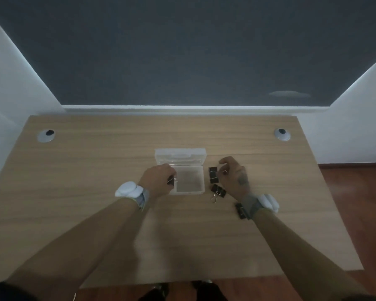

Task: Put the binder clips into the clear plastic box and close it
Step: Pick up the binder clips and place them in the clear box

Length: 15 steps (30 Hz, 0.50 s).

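Note:
A clear plastic box point(190, 181) lies open in the middle of the wooden desk, its lid point(180, 156) folded back on the far side. My left hand point(159, 181) sits at the box's left edge, fingers closed on a black binder clip point(171, 181). My right hand point(233, 177) hovers to the right of the box, fingers curled near a black binder clip point(213, 174). Another clip point(218, 191) lies just nearer me, and a third point(241, 210) rests by my right wrist. The box's inside looks bare.
The wooden desk point(96, 192) has a round cable grommet at the far left point(46, 135) and at the far right point(282, 134). A dark panel rises behind the desk. Red-brown floor shows to the right.

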Each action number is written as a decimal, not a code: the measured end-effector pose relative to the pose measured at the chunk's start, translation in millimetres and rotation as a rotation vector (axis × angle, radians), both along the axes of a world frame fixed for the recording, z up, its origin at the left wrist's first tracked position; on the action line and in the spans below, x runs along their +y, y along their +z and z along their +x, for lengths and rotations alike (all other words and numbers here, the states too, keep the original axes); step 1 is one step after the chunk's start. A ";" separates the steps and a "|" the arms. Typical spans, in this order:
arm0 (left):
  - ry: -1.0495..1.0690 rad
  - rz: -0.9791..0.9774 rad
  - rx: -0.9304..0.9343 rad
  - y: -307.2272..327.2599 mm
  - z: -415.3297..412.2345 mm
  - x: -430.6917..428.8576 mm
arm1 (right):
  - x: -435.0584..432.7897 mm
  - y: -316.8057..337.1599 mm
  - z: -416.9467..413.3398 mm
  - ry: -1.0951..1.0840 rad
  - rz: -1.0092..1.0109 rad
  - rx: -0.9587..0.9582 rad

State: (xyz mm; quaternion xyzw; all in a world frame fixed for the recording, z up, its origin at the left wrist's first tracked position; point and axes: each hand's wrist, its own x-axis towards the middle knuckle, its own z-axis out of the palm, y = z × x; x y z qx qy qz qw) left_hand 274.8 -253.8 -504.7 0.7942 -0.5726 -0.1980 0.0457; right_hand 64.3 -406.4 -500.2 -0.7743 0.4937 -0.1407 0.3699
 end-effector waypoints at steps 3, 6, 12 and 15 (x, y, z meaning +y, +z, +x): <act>-0.041 0.117 -0.008 0.8 10.4 -3.3 | 22.5 5.9 28.6 0.062 0.008 -0.012; -0.066 0.163 -0.002 -3.5 16.8 -4.3 | 42.3 2.2 54.3 0.147 0.070 0.012; -0.104 0.214 0.029 -9.3 25.2 -5.0 | 59.5 -13.3 79.8 0.165 0.072 0.198; -0.117 0.226 0.028 -8.7 25.6 -4.6 | 62.8 -17.9 83.0 0.171 0.072 0.257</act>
